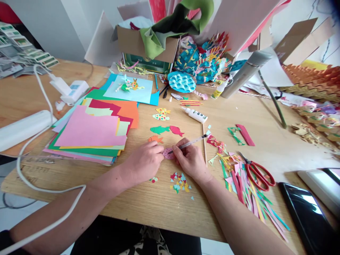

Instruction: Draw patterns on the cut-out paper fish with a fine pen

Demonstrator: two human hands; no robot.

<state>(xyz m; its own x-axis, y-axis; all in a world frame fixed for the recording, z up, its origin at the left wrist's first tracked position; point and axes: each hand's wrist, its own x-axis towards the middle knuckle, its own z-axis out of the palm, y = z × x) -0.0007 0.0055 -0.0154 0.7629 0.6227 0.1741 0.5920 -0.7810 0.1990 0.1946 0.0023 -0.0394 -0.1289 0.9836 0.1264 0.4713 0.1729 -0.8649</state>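
My right hand (pixel 190 159) is closed round a slim pen (pixel 193 141), its tip down on a small pink paper fish (pixel 168 153) with dark dots. The fingers of my left hand (pixel 145 161) are bent together at the fish's left end, pressing or pinching it against the table. Just beyond lie an orange paper fish (pixel 155 139), a green one (pixel 159 130) and a red one (pixel 176 131). Two dotted fish, one yellow (pixel 163 111) and one pale (pixel 160 117), are farther back. Tiny paper triangles (pixel 180 182) and dots (pixel 153 180) are scattered nearer me.
Stacked coloured paper (pixel 90 127) lies left, near a white cable (pixel 50 189). Right are red-handled scissors (pixel 259 175), paper strips (pixel 252 198) and a phone (pixel 305 216). A glue bottle (pixel 196 115), thin stick (pixel 204 145) and grey flask (pixel 245 74) lie or stand beyond my hands.
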